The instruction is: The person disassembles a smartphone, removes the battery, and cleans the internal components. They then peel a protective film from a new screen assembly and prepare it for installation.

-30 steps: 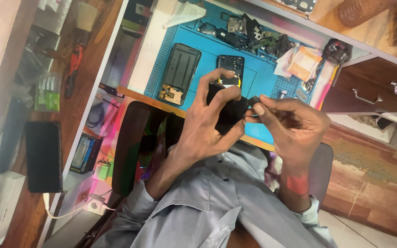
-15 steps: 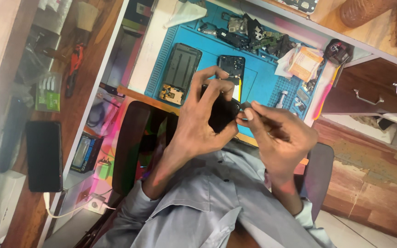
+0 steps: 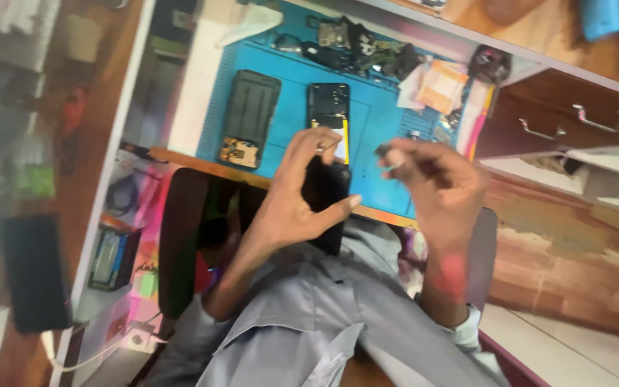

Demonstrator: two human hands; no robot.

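My left hand is curled around a black phone, which it holds above my lap at the near edge of the blue work mat. My right hand is lifted off to the right of the phone, clear of it. Its thumb and forefinger pinch a small dark piece; blur hides what it is. On the mat just beyond my hands lie an opened phone with a yellow strip and a dark phone body with its board exposed.
A heap of dark phone parts and an orange packet lie at the mat's far side. Wooden drawers with metal handles stand to the right. A black slab-shaped device and a cable lie at the left.
My right hand has drawn away from the phone to the right, taking the small dark piece with it. The left hand still holds the phone. The view has shifted and blurred.
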